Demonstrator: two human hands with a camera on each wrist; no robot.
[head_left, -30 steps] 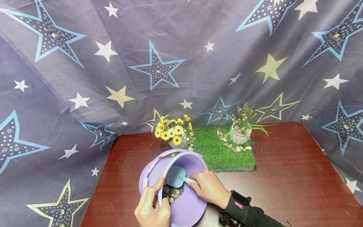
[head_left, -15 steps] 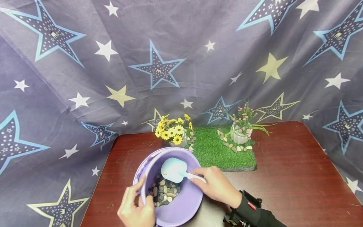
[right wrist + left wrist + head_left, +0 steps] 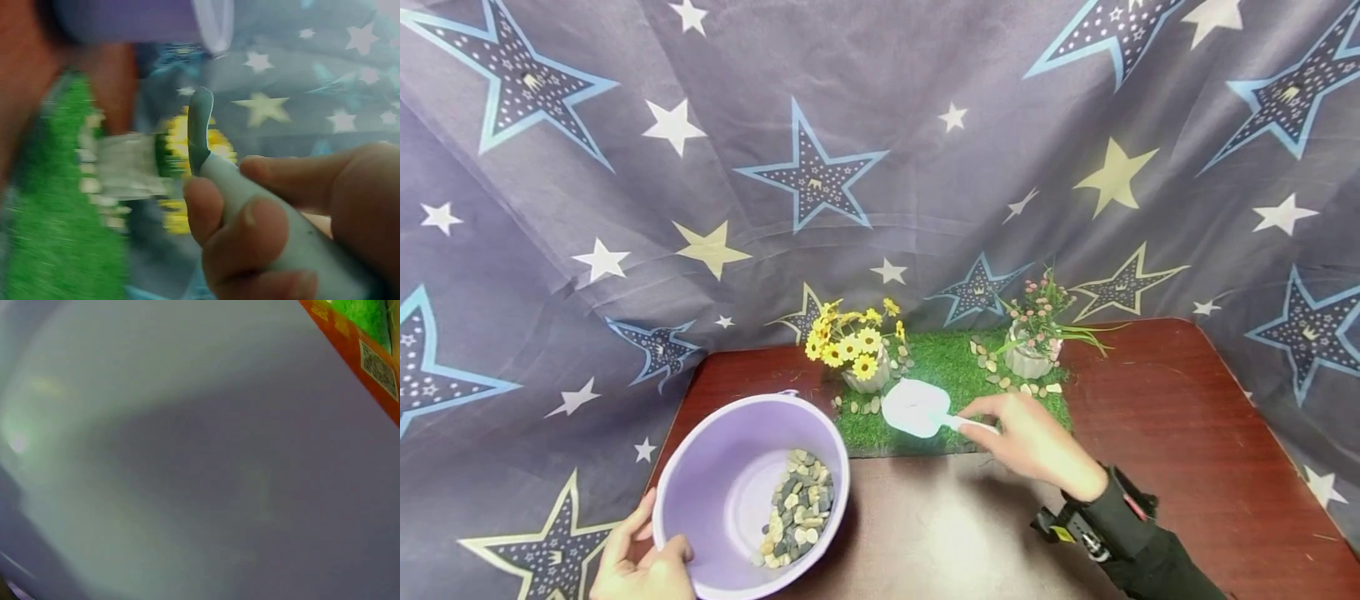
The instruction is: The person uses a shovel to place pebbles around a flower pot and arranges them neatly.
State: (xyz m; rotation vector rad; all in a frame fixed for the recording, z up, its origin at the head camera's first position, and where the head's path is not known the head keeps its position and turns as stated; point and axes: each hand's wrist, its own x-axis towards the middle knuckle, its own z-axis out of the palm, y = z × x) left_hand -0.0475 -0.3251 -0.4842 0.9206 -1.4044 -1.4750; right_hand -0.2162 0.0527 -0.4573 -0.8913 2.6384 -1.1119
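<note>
The table [image 3: 1150, 433] bore a grass mat [image 3: 955, 392]. The bucket [image 3: 722, 492] of pebbles [image 3: 797, 508], gripped at its near rim by the left hand [image 3: 640, 567], lay left of the scoop [image 3: 917, 408], which the right hand [image 3: 1037, 442] pinched by its handle, blade pointing left over the mat.

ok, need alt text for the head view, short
A person's right hand holds a small pale blue scoop over a patch of artificial grass, beside a pot of yellow flowers. The left hand grips the rim of a purple bucket with pebbles inside, on a dark red table backed by star-print cloth.
</note>
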